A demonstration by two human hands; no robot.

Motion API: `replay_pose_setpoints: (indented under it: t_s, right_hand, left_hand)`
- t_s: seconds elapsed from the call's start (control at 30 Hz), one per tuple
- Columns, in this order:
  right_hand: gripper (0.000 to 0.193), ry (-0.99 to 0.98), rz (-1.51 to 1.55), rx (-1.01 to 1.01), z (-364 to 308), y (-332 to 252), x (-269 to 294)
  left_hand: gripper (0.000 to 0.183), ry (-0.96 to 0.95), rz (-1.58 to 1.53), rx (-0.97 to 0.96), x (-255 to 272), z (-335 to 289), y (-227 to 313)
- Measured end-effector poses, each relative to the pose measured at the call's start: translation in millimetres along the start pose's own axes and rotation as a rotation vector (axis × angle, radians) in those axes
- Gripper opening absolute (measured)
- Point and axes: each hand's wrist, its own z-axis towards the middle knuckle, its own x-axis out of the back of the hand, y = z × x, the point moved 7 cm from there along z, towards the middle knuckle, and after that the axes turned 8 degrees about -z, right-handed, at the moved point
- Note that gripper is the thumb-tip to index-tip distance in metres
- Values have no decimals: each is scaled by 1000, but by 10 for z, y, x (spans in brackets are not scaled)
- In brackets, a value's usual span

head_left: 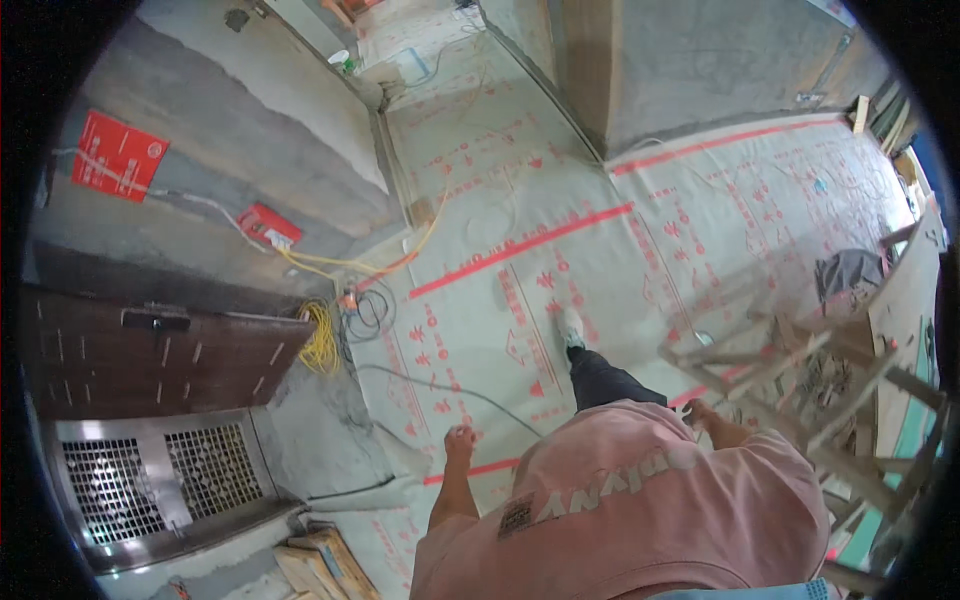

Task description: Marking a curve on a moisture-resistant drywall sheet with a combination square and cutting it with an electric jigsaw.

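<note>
My left hand (460, 441) hangs out to the left of my body over the covered floor, its fingers curled in and nothing visible in them. My right hand (697, 412) is low beside my right hip, close to the dark trousers, and its fingers are too small and partly hidden to read. One white shoe (571, 328) is forward on the pale protective floor sheet (480, 340) with red print. A dark cable (450, 385) runs across the sheet between my left hand and the wall.
A wooden trestle (830, 400) and boards crowd the right side. At left, yellow cable (320, 340) lies coiled near a dark door (160, 350) with a metal grille (165, 480). A red box (268, 226) is on the wall. Wooden pieces (325, 565) lie lower left. A passage leads ahead.
</note>
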Motion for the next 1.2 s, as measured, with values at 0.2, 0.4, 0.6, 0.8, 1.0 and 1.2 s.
replay_pose_setpoints:
  t_s: [0.2,0.4,0.6,0.8,1.0,1.2]
  right_hand:
    - [38,56,620,-88,1941,-471,2366]
    - [28,481,587,202,2802,-3623,5770]
    - [34,482,295,180,3863,-5079,7274]
    - [26,443,172,1,4453,-4881,7579]
    - [16,111,665,-201,5589,-5170,8090]
    - [20,114,72,-176,7571,-6085,10117]
  left_hand:
    - [35,-214,135,268,-232,869,1073]
    - [23,17,-159,240,-215,2216,2451]
    - [17,-158,-171,255,-383,4325,3509]
    - [21,-196,-134,204,-815,6344,5837]
    - [30,-291,-147,-71,-1327,8310,8552]
    - [26,-220,42,-100,-1577,9689,10099]
